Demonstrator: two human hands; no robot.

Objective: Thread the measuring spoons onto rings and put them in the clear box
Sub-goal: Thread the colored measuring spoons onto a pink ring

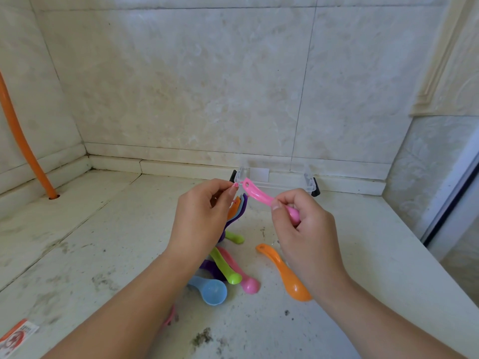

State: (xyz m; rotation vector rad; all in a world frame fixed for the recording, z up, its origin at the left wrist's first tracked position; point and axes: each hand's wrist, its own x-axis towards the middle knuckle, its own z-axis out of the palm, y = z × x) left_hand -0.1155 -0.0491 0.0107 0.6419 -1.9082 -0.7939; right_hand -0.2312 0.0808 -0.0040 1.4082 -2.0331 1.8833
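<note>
Just in front of the clear box [277, 181], the right hand [300, 224] pinches a pink spoon [256, 194] by its bowl end, handle hole pointing up and left toward the left hand [204, 213]. The left hand is closed on a small pink ring [236, 185] at its fingertips, with a bunch of orange, blue and purple spoons [237, 211] hanging below it. To do this step well, it seems best to keep the ring's open end steady and exposed, then bring the hole squarely onto it without twisting. Loose spoons lie on the surface [103, 255] beneath: a green spoon [225, 268], another pink one [246, 279], a blue spoon [211, 290] and an orange spoon [285, 275]. The ring is mostly hidden by fingers, so whether it is open is unclear; the box's contents cannot be made out.
</note>
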